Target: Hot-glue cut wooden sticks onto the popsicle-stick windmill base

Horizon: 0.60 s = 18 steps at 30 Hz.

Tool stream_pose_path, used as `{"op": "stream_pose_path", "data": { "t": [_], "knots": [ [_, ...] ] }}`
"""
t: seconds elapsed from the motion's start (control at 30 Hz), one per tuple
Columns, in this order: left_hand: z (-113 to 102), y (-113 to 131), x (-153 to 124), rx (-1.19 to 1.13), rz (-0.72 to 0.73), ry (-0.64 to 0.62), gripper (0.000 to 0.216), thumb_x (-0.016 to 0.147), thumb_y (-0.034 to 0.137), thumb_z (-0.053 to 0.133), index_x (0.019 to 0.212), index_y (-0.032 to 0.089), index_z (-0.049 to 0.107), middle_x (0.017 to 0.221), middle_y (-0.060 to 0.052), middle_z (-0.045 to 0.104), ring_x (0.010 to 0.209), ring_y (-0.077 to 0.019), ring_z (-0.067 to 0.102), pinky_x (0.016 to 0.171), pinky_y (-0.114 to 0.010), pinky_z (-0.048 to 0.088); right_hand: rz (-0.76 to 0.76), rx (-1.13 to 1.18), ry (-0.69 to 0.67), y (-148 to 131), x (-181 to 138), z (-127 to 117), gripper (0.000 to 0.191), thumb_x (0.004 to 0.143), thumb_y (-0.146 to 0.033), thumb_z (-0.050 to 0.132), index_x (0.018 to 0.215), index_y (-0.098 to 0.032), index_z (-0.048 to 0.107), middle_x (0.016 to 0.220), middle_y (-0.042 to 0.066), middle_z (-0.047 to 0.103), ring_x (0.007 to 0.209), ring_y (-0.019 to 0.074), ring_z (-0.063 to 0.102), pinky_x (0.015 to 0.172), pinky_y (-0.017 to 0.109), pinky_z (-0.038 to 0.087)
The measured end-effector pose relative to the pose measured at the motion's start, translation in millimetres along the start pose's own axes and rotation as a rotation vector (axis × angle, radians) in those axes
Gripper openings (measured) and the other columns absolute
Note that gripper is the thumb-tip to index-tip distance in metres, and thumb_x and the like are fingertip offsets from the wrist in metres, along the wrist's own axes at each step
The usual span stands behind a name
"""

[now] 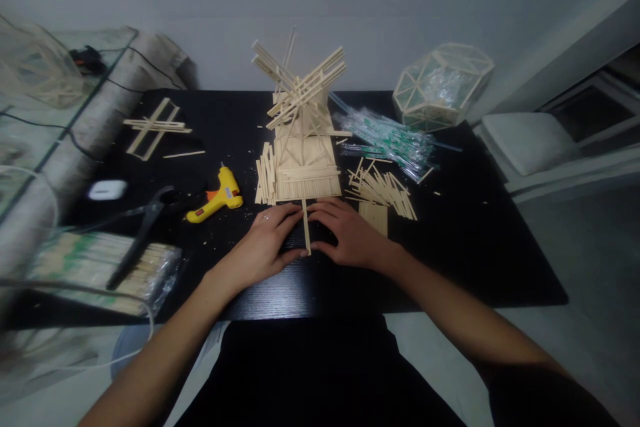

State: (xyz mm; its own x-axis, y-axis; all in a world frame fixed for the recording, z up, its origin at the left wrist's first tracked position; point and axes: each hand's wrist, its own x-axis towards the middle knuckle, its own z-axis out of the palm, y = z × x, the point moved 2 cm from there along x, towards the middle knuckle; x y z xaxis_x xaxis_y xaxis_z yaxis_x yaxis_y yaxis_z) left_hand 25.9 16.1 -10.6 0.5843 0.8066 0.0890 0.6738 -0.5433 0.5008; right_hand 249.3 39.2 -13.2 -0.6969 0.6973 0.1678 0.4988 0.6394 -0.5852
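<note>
A narrow bundle of thin wooden sticks point(307, 230) lies on the black table, pointing toward me. My left hand point(273, 237) presses its fingertips and thumb against the left side of the sticks. From the right, my right hand point(345, 233) does the same, so the sticks are held between both hands. Just beyond my fingers stands a windmill model point(306, 147) built of sticks, with crossed blades point(300, 87) at its top. Loose short sticks point(266, 173) lie left of the model, and a pile of cut sticks point(385, 190) lies to the right.
A yellow glue gun point(217, 197) and dark-handled pliers point(143, 233) lie on the left. Behind them is a crossed stick frame point(156, 127). Packed sticks point(105, 270) sit front left. Plastic-wrapped glue sticks point(387, 137) and a stick-framed polyhedron point(443, 87) are at back right.
</note>
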Motion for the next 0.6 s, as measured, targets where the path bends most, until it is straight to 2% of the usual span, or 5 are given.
{"op": "stream_pose_path", "data": {
  "t": [0.43,0.5,0.57,0.6],
  "knots": [
    [-0.2,0.3,-1.0,-0.025,-0.013,0.004,0.068,0.095,0.049,0.072,0.153,0.021,0.052,0.155,-0.018,0.055,0.144,-0.0377,0.053,0.118,-0.061,0.045,-0.022,-0.033,0.006,-0.7,2.0,-1.1,0.04,0.088,-0.027,0.08,0.125,-0.017,0.071,0.14,0.016,0.068,0.14,0.0339,0.055,0.12,0.058,0.044],
    [-1.6,0.3,-4.0,-0.043,-0.022,0.02,0.07,0.096,0.051,0.072,0.155,0.021,0.05,0.156,-0.018,0.055,0.144,-0.0367,0.054,0.119,-0.06,0.046,-0.031,-0.03,0.063,-6.3,-0.9,-13.3,0.03,0.091,-0.028,0.078,0.119,-0.02,0.074,0.132,0.014,0.072,0.129,0.0325,0.063,0.112,0.056,0.051],
    [-4.7,0.1,-8.2,-0.056,-0.03,0.049,0.068,0.098,0.051,0.07,0.156,0.023,0.049,0.157,-0.017,0.054,0.144,-0.0347,0.055,0.119,-0.058,0.047,-0.008,-0.017,0.214,-13.5,-10.4,-37.8,0.012,0.1,-0.026,0.067,0.107,-0.022,0.076,0.11,0.01,0.077,0.107,0.0271,0.072,0.1,0.048,0.059],
    [-6.7,-0.3,-10.6,-0.057,-0.032,0.068,0.065,0.099,0.049,0.068,0.155,0.023,0.049,0.156,-0.016,0.055,0.143,-0.0336,0.056,0.119,-0.057,0.048,0.013,-0.02,0.288,-16.6,-17.4,-53.3,0.014,0.103,-0.026,0.063,0.103,-0.024,0.076,0.1,0.007,0.078,0.097,0.0252,0.073,0.092,0.045,0.061]
  ]
}}
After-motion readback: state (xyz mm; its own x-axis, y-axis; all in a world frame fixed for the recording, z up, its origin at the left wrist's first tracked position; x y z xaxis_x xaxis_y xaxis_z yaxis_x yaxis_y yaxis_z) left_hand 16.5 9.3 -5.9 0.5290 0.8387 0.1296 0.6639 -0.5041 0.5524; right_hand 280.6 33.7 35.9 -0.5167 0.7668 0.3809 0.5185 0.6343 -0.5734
